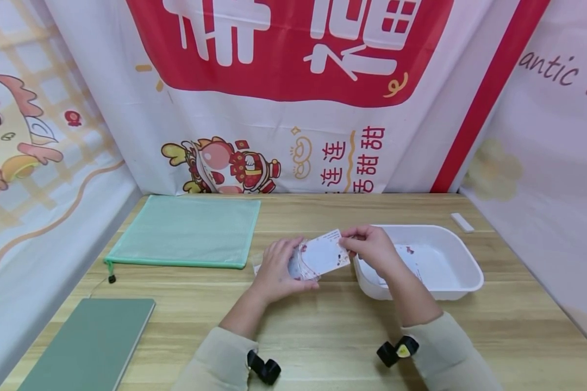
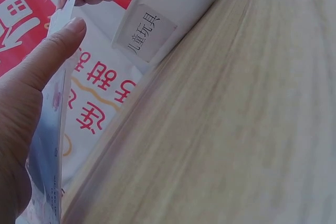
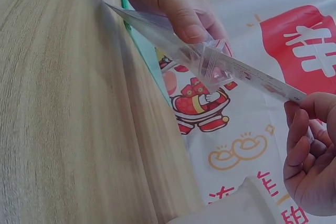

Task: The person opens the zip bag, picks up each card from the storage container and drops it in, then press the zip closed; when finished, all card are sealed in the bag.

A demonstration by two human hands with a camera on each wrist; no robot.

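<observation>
My left hand [image 1: 276, 274] grips a clear plastic bag [image 3: 214, 65] over the table, thumb on the near side and the other fingers behind. From the bag's mouth sticks a white printed card [image 1: 320, 256] with small coloured pictures along its edge. The right hand [image 1: 375, 251] pinches the card's outer end between thumb and fingers. Part of the card lies inside the bag, and the left hand covers much of the bag. Under the right forearm stands a white plastic tub [image 1: 462, 260], with another printed card [image 1: 407, 259] lying in it.
A green mesh zip pouch [image 1: 191, 231] lies at the back left. Nearer on the left is a green notebook [image 1: 90, 342]. A small white block [image 1: 462, 222] rests behind the tub. The tub's side bears a label [image 2: 149, 32]. Printed cloth hangs around the wooden table [image 1: 332, 342].
</observation>
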